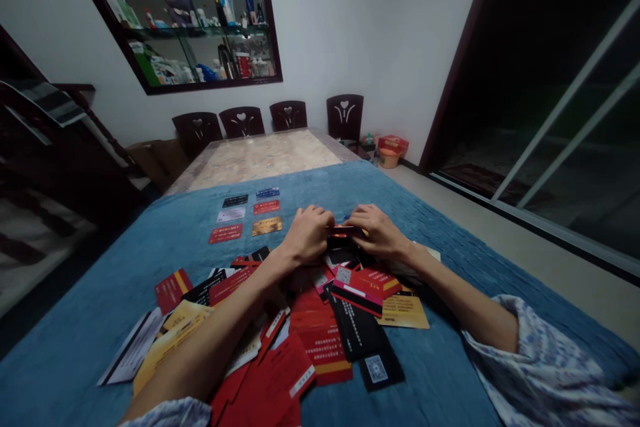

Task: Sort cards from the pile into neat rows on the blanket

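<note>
My left hand (309, 233) and my right hand (376, 229) meet over a blue cloth (450, 360) and together pinch a small stack of cards (343, 230) by its ends, fingers curled. Below my wrists lies a loose heap of red, black and yellow cards (320, 333), partly hidden by my forearms. Beyond my hands, several cards (246, 217) lie face up in two neat columns on the cloth.
The cloth covers the near part of a long table; its bare marbled top (260, 157) stretches away to several dark chairs (345, 113). A wall shelf (195, 20) holds bottles and a plush toy. Glass sliding doors (575, 120) are at the right, small containers (390, 150) on the floor.
</note>
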Action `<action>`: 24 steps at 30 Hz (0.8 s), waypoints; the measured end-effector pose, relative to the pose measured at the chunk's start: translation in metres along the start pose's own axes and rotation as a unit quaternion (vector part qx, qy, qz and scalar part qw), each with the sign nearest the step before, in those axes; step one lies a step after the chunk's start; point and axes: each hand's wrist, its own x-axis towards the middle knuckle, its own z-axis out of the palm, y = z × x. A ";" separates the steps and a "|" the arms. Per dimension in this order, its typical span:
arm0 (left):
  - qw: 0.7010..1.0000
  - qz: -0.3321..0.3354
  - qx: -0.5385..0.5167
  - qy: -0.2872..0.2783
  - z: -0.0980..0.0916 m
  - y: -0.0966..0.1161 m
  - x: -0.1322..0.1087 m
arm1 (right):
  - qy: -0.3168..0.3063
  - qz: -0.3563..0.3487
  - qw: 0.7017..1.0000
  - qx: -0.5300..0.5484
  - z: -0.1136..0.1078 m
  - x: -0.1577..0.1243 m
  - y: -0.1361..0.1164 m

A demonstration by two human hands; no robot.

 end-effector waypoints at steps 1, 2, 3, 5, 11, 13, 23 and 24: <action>1.000 -0.007 -0.027 0.001 0.000 -0.004 0.001 | 0.007 0.017 1.000 0.012 0.001 -0.001 0.001; 0.998 -0.014 -0.056 0.004 -0.001 -0.007 0.001 | 0.012 0.037 0.999 0.023 0.001 -0.002 0.003; 0.996 -0.021 -0.087 0.009 -0.001 -0.010 0.002 | 0.016 0.058 0.998 0.033 0.002 -0.002 0.004; 0.989 -0.031 -0.142 0.021 -0.001 -0.015 0.002 | 0.018 0.091 0.995 0.048 0.004 -0.004 0.005; 0.981 -0.026 -0.186 0.043 0.001 -0.015 0.002 | 0.012 0.106 0.993 0.042 0.009 -0.005 0.006; 0.981 -0.029 -0.185 0.048 0.002 -0.015 0.002 | 0.007 0.105 0.994 0.034 0.010 -0.005 0.006; 0.986 -0.031 -0.155 0.057 0.008 -0.015 0.001 | 0.036 0.098 0.994 0.021 0.015 -0.008 0.007; 0.987 -0.033 -0.145 0.058 0.008 -0.015 0.001 | 0.036 0.097 0.995 0.015 0.016 -0.008 0.007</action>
